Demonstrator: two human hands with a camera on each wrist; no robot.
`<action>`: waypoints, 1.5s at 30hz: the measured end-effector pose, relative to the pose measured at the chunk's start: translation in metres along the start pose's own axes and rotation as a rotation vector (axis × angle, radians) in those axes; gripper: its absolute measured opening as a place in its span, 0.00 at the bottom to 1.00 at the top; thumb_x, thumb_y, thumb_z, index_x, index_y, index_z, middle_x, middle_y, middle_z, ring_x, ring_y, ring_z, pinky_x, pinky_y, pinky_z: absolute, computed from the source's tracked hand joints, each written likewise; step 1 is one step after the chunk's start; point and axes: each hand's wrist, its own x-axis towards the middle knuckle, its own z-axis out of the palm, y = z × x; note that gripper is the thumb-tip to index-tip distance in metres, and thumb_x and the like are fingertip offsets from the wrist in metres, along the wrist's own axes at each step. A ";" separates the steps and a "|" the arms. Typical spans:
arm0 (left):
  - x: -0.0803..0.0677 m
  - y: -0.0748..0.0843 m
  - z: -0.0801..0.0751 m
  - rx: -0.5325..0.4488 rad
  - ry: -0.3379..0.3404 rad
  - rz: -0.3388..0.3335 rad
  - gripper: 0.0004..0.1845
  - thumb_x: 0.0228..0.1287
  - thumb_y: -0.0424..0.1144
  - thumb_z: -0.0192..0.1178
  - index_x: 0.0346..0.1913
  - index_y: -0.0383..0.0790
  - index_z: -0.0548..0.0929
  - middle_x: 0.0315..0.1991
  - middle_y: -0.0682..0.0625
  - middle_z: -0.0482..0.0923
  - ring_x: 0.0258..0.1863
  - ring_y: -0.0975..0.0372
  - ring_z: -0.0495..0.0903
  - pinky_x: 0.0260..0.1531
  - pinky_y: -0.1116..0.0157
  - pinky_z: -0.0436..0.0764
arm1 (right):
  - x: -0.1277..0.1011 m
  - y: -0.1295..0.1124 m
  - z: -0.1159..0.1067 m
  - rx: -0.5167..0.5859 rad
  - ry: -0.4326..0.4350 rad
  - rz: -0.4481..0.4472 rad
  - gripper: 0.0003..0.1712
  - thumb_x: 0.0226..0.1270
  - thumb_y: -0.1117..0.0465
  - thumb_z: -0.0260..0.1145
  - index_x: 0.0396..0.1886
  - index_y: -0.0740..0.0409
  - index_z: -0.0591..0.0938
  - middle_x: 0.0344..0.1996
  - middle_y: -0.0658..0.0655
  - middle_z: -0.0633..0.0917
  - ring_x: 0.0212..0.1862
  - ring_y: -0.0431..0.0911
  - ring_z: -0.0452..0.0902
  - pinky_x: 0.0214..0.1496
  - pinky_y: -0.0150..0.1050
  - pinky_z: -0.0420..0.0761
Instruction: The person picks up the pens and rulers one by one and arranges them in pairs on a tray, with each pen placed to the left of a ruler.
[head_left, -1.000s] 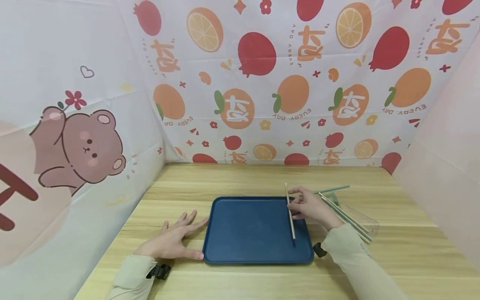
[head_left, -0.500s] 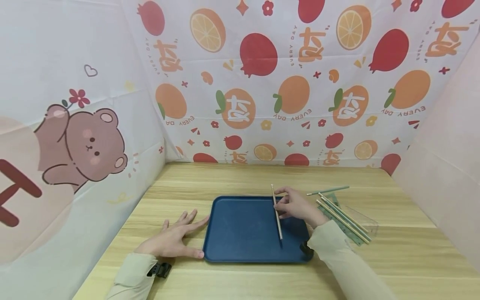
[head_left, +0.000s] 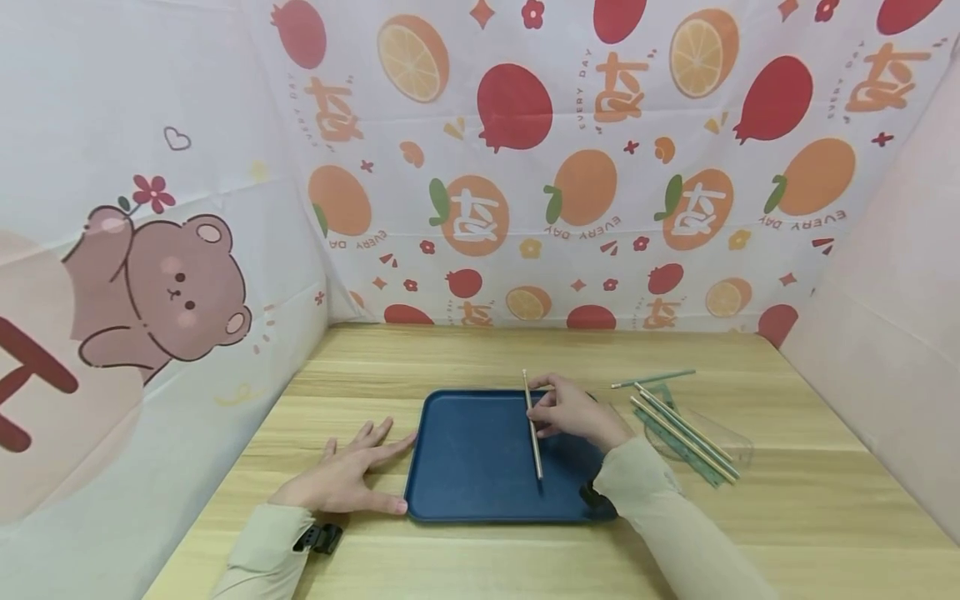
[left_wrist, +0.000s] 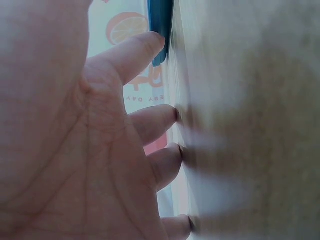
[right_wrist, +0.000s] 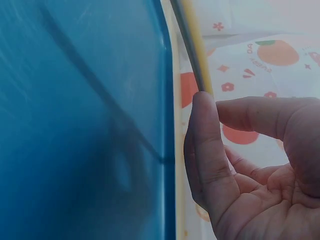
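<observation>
Wooden table (head_left: 465, 358), left hand (head_left: 347, 479) flat beside tray (head_left: 472, 467), right hand (head_left: 573, 412) pinching straw (head_left: 532, 425), spare straws (head_left: 686, 429) right.

"EVERY DAY", mirrored, repeated beside fruit prints on backdrop cloth (head_left: 570, 167); large stylised characters unreadable.

Right hand (head_left: 573, 412) hides the stick's (head_left: 533, 433) middle

Right hand (head_left: 573, 412): now further left over the blue tray (head_left: 465, 467), nearer its middle than a second ago.
Straw (head_left: 532, 425): carried leftward with the hand, pinched in its fingers; it started near the tray's right edge.
</observation>
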 end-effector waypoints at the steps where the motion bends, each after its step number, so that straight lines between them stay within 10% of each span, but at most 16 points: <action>1: 0.000 0.001 -0.001 0.002 0.002 0.003 0.56 0.55 0.69 0.76 0.84 0.57 0.65 0.87 0.30 0.46 0.85 0.27 0.41 0.65 0.13 0.36 | 0.002 0.000 0.002 -0.007 0.000 -0.002 0.29 0.76 0.70 0.67 0.72 0.69 0.70 0.37 0.61 0.85 0.32 0.43 0.86 0.40 0.41 0.93; 45: 0.000 -0.005 -0.001 -0.009 -0.005 -0.010 0.57 0.55 0.70 0.76 0.85 0.59 0.63 0.88 0.32 0.46 0.86 0.29 0.41 0.66 0.13 0.35 | 0.032 -0.017 0.084 -0.030 -0.091 0.028 0.30 0.73 0.69 0.72 0.71 0.65 0.74 0.34 0.60 0.86 0.30 0.43 0.87 0.39 0.39 0.92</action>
